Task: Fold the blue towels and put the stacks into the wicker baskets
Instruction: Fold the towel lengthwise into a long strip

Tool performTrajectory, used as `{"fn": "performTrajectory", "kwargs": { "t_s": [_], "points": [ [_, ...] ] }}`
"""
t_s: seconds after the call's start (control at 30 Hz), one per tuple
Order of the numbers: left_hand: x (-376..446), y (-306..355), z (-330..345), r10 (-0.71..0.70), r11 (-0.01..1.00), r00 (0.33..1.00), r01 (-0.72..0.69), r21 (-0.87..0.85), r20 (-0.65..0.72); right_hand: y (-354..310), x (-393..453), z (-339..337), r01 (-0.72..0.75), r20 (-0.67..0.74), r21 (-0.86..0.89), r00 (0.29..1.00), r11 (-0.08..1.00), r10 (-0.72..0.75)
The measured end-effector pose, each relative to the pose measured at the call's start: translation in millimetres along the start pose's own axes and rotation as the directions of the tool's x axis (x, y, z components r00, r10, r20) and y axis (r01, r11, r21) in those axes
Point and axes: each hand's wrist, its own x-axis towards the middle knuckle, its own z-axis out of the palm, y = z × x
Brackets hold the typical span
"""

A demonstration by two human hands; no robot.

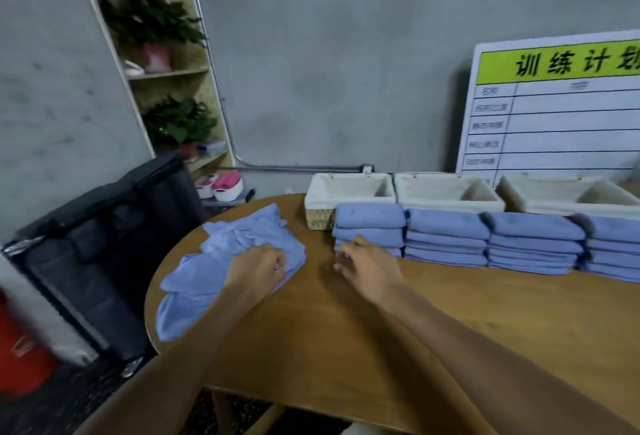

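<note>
Shelving [162, 64] stands against the grey wall at far left, carrying two leafy potted plants [152, 24]. Below it sits a dark fabric-sided cart [100, 237], just off the rounded end of the wooden worktop [346, 337].

On the worktop's left end lies a crumpled heap of unfolded blue towels [221, 261], spreading from near the edge toward the centre. The person's left hand [258, 266] rests on the right part of this heap, its fingers [277, 258] curled down into the cloth; they appear to be gripping a fold of it, though motion blur makes the hold hard to confirm.

To the right, the right hand [369, 265] hovers over bare wood, just in front of the first stack. Its fingers [341, 263] are loosely spread and hold nothing, their tips very close to the bottom towels of that stack; whether they touch cannot be told.

Four stacks of folded blue towels [446, 237] run in a row to the right edge of the view. Behind them, three cloth-lined wicker baskets [346, 192] stand side by side, touching the stacks' back. A white board [561, 116] with a green header leans on the wall at far right.
</note>
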Motion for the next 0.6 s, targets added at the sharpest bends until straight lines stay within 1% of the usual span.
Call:
{"fn": "performTrajectory", "kwargs": {
  "t_s": [0.1,0.17,0.27,0.33,0.43,0.5,0.53,0.6],
  "points": [
    [0.1,-40.2,8.1,-0.050,0.999,0.999,0.050,-0.001,-0.012,-24.6,21.2,35.7,0.017,0.064,0.071,0.998,0.997,-0.021],
    [1.1,-53.5,16.5,-0.040,0.998,0.999,0.039,-0.049,-0.020,-34.3,34.2,57.0,-0.019,0.101,0.144,0.995,0.989,0.005],
    [3.4,-60.0,27.8,-0.031,0.990,0.998,0.023,-0.137,-0.051,-40.8,53.5,80.9,-0.081,0.102,0.260,0.993,0.962,0.056],
    [2.1,-60.5,26.8,0.035,0.988,0.998,-0.043,-0.147,-0.061,-42.7,69.6,89.9,-0.153,0.124,0.341,0.985,0.927,0.117],
    [-0.3,-60.9,19.6,0.164,0.974,0.983,-0.176,-0.146,-0.087,-45.8,96.7,93.4,-0.302,0.216,0.469,0.951,0.830,0.223],
    [-1.5,-62.3,15.9,0.239,0.955,0.969,-0.247,-0.164,-0.067,-44.2,109.7,96.6,-0.338,0.239,0.522,0.939,0.783,0.246],
    [-2.9,-62.2,14.3,0.268,0.948,0.962,-0.273,-0.167,-0.048,-42.8,114.2,98.5,-0.343,0.243,0.546,0.938,0.764,0.247],
    [-5.4,-61.1,10.9,0.256,0.950,0.967,-0.252,-0.184,-0.003,-40.1,118.1,99.6,-0.374,0.263,0.602,0.927,0.706,0.267]
  ]
}}
